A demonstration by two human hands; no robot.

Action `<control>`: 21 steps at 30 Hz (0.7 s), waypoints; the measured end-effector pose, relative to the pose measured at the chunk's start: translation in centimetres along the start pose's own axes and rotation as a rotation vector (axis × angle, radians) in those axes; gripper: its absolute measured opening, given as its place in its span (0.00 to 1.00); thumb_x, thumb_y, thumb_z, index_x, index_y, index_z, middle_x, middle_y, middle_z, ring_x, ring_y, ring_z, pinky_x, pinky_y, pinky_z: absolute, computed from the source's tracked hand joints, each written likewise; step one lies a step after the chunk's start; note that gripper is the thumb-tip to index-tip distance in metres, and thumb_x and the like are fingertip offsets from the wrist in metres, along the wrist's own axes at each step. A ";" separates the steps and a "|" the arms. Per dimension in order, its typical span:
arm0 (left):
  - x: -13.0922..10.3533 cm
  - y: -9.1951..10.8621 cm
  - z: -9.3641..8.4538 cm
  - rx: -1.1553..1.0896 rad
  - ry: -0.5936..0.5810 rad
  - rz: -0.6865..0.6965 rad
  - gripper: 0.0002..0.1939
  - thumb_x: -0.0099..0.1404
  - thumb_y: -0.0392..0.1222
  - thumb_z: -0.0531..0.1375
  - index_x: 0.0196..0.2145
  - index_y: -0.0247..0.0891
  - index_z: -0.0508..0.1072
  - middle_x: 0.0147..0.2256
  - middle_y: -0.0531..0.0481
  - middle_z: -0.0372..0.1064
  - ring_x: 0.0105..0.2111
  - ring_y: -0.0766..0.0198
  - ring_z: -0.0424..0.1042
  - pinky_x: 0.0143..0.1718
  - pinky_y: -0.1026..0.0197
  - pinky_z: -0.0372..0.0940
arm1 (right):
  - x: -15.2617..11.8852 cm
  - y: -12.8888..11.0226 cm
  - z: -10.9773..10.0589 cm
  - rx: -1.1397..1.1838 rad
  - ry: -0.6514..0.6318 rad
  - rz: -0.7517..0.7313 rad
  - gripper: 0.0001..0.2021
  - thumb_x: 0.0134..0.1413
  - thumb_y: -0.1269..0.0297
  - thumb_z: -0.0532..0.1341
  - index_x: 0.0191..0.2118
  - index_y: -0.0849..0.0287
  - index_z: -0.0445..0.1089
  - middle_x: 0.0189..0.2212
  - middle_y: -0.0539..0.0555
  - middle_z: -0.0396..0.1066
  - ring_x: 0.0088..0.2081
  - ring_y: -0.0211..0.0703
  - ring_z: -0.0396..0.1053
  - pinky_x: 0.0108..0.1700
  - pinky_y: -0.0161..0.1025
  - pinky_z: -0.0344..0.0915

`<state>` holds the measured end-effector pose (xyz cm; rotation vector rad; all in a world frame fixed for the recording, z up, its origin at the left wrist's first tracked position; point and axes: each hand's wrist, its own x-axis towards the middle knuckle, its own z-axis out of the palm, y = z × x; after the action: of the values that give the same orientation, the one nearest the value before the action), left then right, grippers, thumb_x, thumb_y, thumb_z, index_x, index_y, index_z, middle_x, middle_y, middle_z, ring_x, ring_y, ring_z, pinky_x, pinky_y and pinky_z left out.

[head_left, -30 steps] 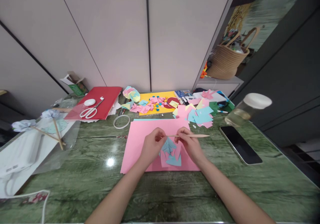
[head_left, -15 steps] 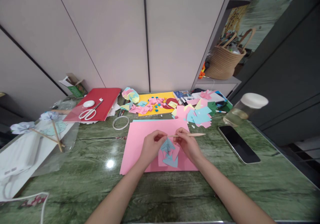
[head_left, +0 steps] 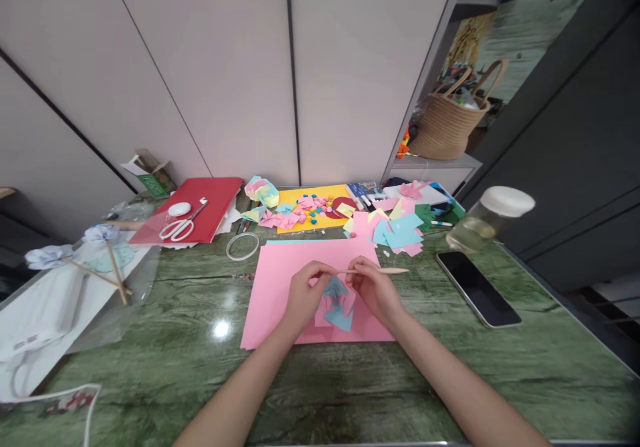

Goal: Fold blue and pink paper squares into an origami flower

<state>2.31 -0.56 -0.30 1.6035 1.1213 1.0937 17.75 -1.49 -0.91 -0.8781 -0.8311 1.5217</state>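
Note:
In my right hand (head_left: 373, 290) is a thin pale wooden stick (head_left: 395, 270), its pointed end toward the right. The stick lies nearly level, and its thin left end reaches my left fingertips. My left hand (head_left: 307, 294) is closed in a pinch at the top of a blue folded paper piece (head_left: 340, 317), which hangs between both hands. Pink folded paper shows within and behind the blue folds. Below lie large pink sheets (head_left: 277, 287) on the green table. My fingers partly hide the contact between stick and paper.
White scissors (head_left: 177, 228) lie on a red folder (head_left: 220, 200) at back left; nearby is a roll of clear tape (head_left: 243, 246). Coloured paper scraps (head_left: 400, 230) cover the back. A phone (head_left: 477, 288) and a lidded bottle (head_left: 487, 220) are at right. Paper flowers (head_left: 103, 232) lie left.
The blue folded paper has turned slightly, its lower part now pointing a little differently. My left hand has shifted slightly right; the stick has moved slightly left.

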 end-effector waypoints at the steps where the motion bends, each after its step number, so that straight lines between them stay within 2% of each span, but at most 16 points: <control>1: 0.0 0.0 0.0 0.017 0.001 0.005 0.09 0.57 0.34 0.52 0.30 0.36 0.71 0.31 0.49 0.70 0.34 0.63 0.68 0.37 0.63 0.62 | 0.0 0.0 -0.1 0.007 0.001 0.010 0.03 0.44 0.65 0.56 0.26 0.58 0.64 0.19 0.49 0.65 0.23 0.37 0.62 0.29 0.35 0.59; 12: 0.1 -0.3 -0.2 0.108 0.009 0.026 0.08 0.59 0.37 0.52 0.34 0.37 0.71 0.33 0.50 0.71 0.35 0.64 0.69 0.37 0.63 0.62 | 0.1 0.2 -0.2 0.114 0.025 0.080 0.03 0.45 0.65 0.57 0.26 0.58 0.64 0.18 0.48 0.65 0.22 0.36 0.62 0.27 0.34 0.58; 19: 0.0 -0.2 -0.5 0.417 -0.013 0.200 0.10 0.61 0.36 0.50 0.36 0.39 0.70 0.33 0.50 0.69 0.36 0.63 0.66 0.39 0.61 0.59 | 0.2 0.4 -0.4 0.199 0.032 0.128 0.04 0.46 0.65 0.57 0.25 0.59 0.66 0.18 0.49 0.65 0.22 0.35 0.62 0.28 0.34 0.59; 21: 0.0 -0.3 -0.5 0.454 -0.012 0.213 0.10 0.62 0.36 0.50 0.36 0.40 0.70 0.32 0.49 0.68 0.36 0.63 0.66 0.39 0.61 0.59 | 0.3 0.4 -0.5 0.217 0.037 0.143 0.05 0.46 0.65 0.58 0.25 0.59 0.66 0.18 0.49 0.66 0.22 0.35 0.62 0.29 0.34 0.59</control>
<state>1.77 -0.37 -0.43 2.1195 1.2766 1.0069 17.99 -1.23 -1.56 -0.8157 -0.5727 1.6800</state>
